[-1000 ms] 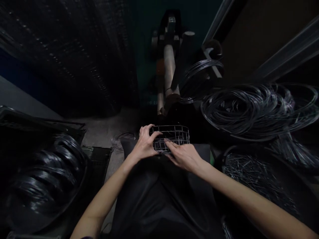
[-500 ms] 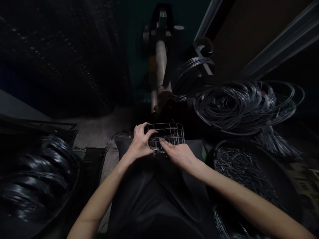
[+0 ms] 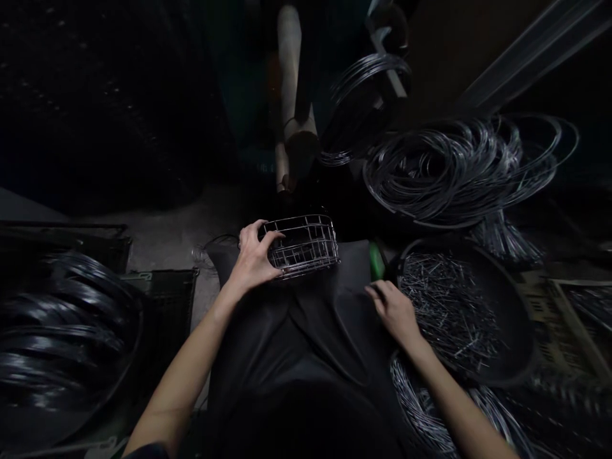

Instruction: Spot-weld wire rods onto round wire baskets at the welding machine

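A small wire basket (image 3: pixel 308 243) with a rounded end rests over my lap, tilted slightly, its open grid showing several wire rows. My left hand (image 3: pixel 251 258) grips its left end, thumb and fingers around the wires. To the right of the basket, and apart from it, is my right hand (image 3: pixel 396 312) with the fingers curled together. Whether anything small is in those fingers is hidden. Close by on its right stands a dark round bowl (image 3: pixel 521 338) holding short cut wire pieces (image 3: pixel 444 299). A black apron (image 3: pixel 301 357) covers my lap.
Large wire coils (image 3: pixel 449 172) lie at the back right. Stacked shiny coils (image 3: pixel 71 331) fill a container at the left. A machine with a pale cylindrical arm (image 3: pixel 289 64) stands ahead. Bundled wires (image 3: pixel 421 408) are at the lower right; a green object (image 3: pixel 377 261) shows beside the apron.
My right hand has left the wire basket and moved right and down beside the bowl. My left hand keeps its hold. The whole view has shifted, with the surroundings now higher in the picture.
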Demonstrator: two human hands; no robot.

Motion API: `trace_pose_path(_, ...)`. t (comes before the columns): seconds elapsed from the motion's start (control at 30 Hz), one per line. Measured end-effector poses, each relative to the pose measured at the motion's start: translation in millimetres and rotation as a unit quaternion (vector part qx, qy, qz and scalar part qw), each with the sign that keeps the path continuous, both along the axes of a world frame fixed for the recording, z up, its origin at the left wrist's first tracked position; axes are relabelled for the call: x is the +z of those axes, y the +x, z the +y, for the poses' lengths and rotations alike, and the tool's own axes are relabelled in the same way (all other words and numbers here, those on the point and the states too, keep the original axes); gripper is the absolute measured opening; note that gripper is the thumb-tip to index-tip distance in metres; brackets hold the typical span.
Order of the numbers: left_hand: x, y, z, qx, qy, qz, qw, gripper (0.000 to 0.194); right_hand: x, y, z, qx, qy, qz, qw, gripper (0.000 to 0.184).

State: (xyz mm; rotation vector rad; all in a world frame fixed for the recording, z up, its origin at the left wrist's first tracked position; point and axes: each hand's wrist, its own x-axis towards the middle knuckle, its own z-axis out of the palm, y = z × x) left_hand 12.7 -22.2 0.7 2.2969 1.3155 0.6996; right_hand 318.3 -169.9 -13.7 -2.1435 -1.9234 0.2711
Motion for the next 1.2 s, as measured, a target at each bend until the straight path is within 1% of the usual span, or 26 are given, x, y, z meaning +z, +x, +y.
trace_pose_path(0.07,1.0,1.4,-0.7,-0.002,-0.002,0.006,1.000,0.063,-23.9,14.8,-22.0,0.019,-0.029,-0.077,0.996,0.039)
trace_pose_path(0.1,1.2,2.2,-0.9,-0.002,-0.002,0.008,1.000,0.063,-30.8,21.7,-32.3,0.027,-0.052,-0.099,0.993,0.036)
trace_pose_path(0.13,1.3,2.7,-1.2,0.000,-0.002,0.009,1.000,0.064,-33.5,28.4,-40.9,0.033,-0.072,-0.104,0.991,0.033)
trace_pose_path(0.17,1.1,3.2,-1.3,0.001,-0.002,0.009,1.000,0.065,-31.8,34.5,-47.0,0.032,-0.080,-0.093,0.992,0.032)
trace_pose_path(0.2,0.9,3.4,-1.5,0.001,-0.001,0.010,1.000,0.066,-25.7,39.3,-49.9,0.025,-0.078,-0.064,0.995,0.030)
trace_pose_path(0.27,0.5,3.8,-2.2,-0.004,0.006,0.009,1.000,0.066,-2.0,42.5,-44.5,-0.013,-0.047,0.031,0.998,0.027)
trace_pose_path(0.33,0.9,5.1,-3.2,-0.016,0.020,0.012,1.000,0.066,30.8,33.4,-24.7,-0.054,-0.032,0.153,0.986,0.032)
trace_pose_path(0.37,1.6,6.3,-3.8,-0.023,0.029,0.015,0.999,0.065,47.4,24.1,-10.5,-0.061,-0.048,0.213,0.974,0.038)
trace_pose_path(0.4,2.6,8.0,-4.3,-0.031,0.037,0.021,0.999,0.064,62.2,12.4,5.5,-0.050,-0.084,0.263,0.960,0.039)
trace_pose_path(0.43,4.1,10.1,-4.8,-0.040,0.044,0.028,0.998,0.064,74.2,-0.8,22.3,-0.020,-0.130,0.304,0.943,0.036)
trace_pose_path(0.47,6.0,12.3,-5.2,-0.049,0.051,0.034,0.997,0.063,82.7,-14.8,39.1,0.025,-0.177,0.333,0.926,0.034)
trace_pose_path(0.5,8.2,14.5,-5.4,-0.059,0.057,0.038,0.996,0.063,87.4,-28.5,54.8,0.068,-0.212,0.346,0.911,0.032)
trace_pose_path(0.53,10.7,16.3,-5.6,-0.068,0.062,0.041,0.995,0.062,88.6,-41.3,68.5,0.105,-0.223,0.343,0.906,0.031)
trace_pose_path(0.57,13.4,17.4,-5.7,-0.075,0.066,0.043,0.994,0.061,87.1,-52.9,79.4,0.135,-0.209,0.319,0.915,0.030)
trace_pose_path(0.6,16.1,17.7,-5.6,-0.080,0.069,0.043,0.993,0.059,83.6,-63.0,87.2,0.157,-0.173,0.274,0.933,0.029)
trace_pose_path(0.63,18.6,16.9,-5.4,-0.082,0.069,0.042,0.993,0.058,79.2,-71.6,91.9,0.179,-0.123,0.211,0.953,0.029)
trace_pose_path(0.67,20.8,15.2,-5.1,-0.080,0.067,0.039,0.994,0.057,74.5,-78.7,93.8,0.204,-0.074,0.137,0.967,0.030)
trace_pose_path(0.7,22.5,12.7,-4.7,-0.076,0.065,0.033,0.994,0.057,70.2,-84.4,93.9,0.234,-0.034,0.060,0.970,0.034)
trace_pose_path(0.77,24.2,6.6,-3.6,-0.061,0.060,0.015,0.996,0.061,63.9,-91.9,92.1,0.294,0.015,-0.070,0.953,0.042)
trace_pose_path(0.83,24.1,1.2,-1.4,-0.041,0.053,-0.006,0.998,0.066,60.8,-94.8,93.6,0.335,0.060,-0.148,0.929,0.040)
trace_pose_path(0.9,23.3,-1.5,3.1,-0.018,0.038,-0.024,0.999,0.070,60.1,-94.4,101.0,0.357,0.123,-0.178,0.909,0.036)
trace_pose_path(0.97,22.9,-1.2,10.4,-0.003,0.022,-0.037,0.999,0.072,60.4,-92.7,112.4,0.367,0.186,-0.178,0.894,0.035)
trace_pose_path(1.03,23.4,1.0,19.6,0.002,0.019,-0.044,0.999,0.073,61.1,-91.3,123.7,0.369,0.226,-0.175,0.884,0.033)
trace_pose_path(1.1,24.3,4.1,28.2,0.003,0.030,-0.046,0.998,0.072,61.7,-91.1,131.7,0.359,0.244,-0.181,0.882,0.030)
trace_pose_path(1.2,25.0,7.5,35.8,0.011,0.052,-0.052,0.997,0.067,62.5,-91.7,136.1,0.341,0.237,-0.208,0.886,0.031)
